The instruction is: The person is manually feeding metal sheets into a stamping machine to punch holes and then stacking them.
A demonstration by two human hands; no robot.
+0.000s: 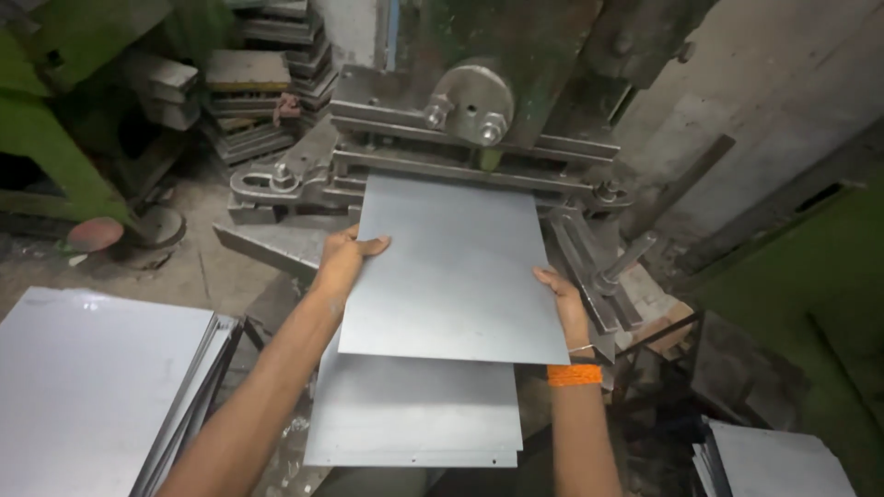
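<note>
1. Left hand (pixel 345 260) pinches the left edge of the grey metal sheet (pixel 456 267); keep that grip firm and level.
2. The sheet is flat, matte and rectangular, its far edge at the press (pixel 470 120), probably just under the clamp.
3. Right hand (pixel 564 308) cups the right edge; steady it squarely.

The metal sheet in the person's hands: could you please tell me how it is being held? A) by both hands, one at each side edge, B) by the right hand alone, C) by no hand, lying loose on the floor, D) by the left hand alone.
A: the left hand grips the left edge of the metal sheet and the right hand its right edge, at the press.
</note>
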